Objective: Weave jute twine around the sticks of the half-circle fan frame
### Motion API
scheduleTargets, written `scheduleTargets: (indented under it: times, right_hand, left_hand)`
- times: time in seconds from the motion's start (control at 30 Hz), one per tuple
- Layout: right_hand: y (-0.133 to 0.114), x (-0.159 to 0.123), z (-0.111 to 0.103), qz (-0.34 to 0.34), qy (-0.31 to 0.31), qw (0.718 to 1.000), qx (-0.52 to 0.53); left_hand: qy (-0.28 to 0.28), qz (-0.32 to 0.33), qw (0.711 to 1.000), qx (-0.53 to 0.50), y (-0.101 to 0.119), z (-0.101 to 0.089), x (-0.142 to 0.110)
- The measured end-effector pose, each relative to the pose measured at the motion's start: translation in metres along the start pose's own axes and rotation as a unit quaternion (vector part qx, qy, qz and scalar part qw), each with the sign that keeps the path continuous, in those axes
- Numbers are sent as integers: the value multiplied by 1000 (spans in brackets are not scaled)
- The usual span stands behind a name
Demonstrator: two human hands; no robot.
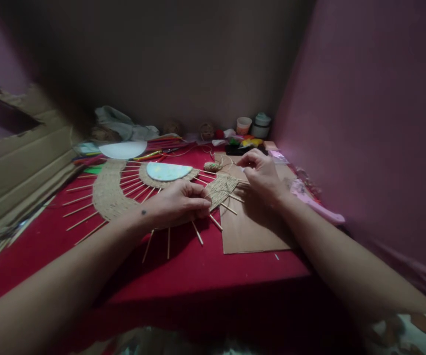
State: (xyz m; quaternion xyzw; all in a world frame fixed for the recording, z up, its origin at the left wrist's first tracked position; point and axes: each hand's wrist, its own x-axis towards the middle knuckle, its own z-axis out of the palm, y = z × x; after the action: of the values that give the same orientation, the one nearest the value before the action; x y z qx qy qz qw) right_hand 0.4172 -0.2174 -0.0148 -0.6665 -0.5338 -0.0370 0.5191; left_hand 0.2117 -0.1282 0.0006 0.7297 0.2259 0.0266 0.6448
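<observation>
A person's two bare hands work at a fan-shaped weaving on a red-covered counter, its right end overlapping a sheet of brown cardboard. The left hand has its grip clamped on the woven band near that end; the right hand curls just beyond, but whether its grip has closed on a strand cannot be told. The step looks like weaving fibre between the sticks: best to pin the band steady, alternate over and under, and snug each row evenly without dragging the sticks together. The sticks are thin, pale and straight, spreading like rays; the band is tan, coarse and ridged. A smooth, pale blue-green half-disc sits at the centre. A small twine bundle lies by the cardboard's far left corner.
</observation>
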Motion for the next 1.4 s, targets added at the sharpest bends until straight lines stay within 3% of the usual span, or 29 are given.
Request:
scheduleTargets:
  times: [0.13, 0.27, 0.33, 0.5, 0.63, 0.7, 0.83, 0.93, 1.1, 1.27, 1.4]
  right_hand:
    - [-18, -12, -13, -46, -127, 991, 16]
    - [-23, -13, -17, -39, -314, 944, 96]
    - [-22, -15, -13, -61, -348, 929, 111]
    - [-18, -24, 3, -117, -373, 914, 110]
    - [-16, -27, 10, -143, -378, 912, 67]
    - [-15, -27, 11, -131, -380, 914, 60]
    - [-13, -27, 10, -72, -391, 911, 112]
    - [-14, -28, 10, -66, -375, 916, 121]
    - [-19, -29, 9, -122, -366, 921, 55]
    - [-20, -27, 9, -131, -380, 914, 49]
    - [-17, -27, 10, -127, -378, 914, 71]
  left_hand:
    - [-9, 13, 1000, 11, 3, -1, -2]
    - [-27, 22, 996, 83, 5, -6, -5]
    - [-54, 18, 992, 110, 5, -8, -6]
    - [-121, 27, 978, 165, 8, -4, -10]
    - [-137, 33, 967, 211, 14, -2, -15]
    - [-132, 65, 962, 231, 15, -3, -18]
    - [-70, 163, 946, 272, 12, -4, -21]
    - [-80, 136, 954, 255, 10, 0, -24]
    - [-97, 98, 960, 244, 7, 20, -31]
    - [-61, 167, 930, 322, -3, 41, -39]
    - [-45, 228, 887, 400, -13, 44, -44]
